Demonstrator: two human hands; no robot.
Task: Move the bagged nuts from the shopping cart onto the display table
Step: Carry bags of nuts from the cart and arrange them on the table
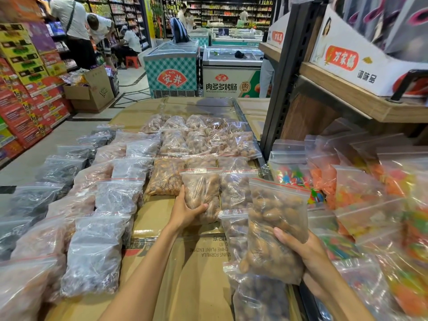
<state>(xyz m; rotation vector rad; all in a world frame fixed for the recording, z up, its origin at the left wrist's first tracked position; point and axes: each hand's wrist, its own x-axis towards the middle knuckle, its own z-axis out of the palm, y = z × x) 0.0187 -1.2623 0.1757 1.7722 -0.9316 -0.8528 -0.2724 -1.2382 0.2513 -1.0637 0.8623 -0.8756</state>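
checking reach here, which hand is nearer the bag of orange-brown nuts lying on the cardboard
Left. The left hand grips a bag right beside the orange-brown nut bag; the right hand holds another bag farther off to its right.

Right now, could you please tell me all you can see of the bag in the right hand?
The bag of nuts is a clear plastic zip pouch with a red line under its seal, full of rounded brown nuts. It is held upright, tilted slightly, above other bags at the cardboard table's right edge. The right hand grips its lower right side, thumb on the front. The plastic is crinkled and glossy.
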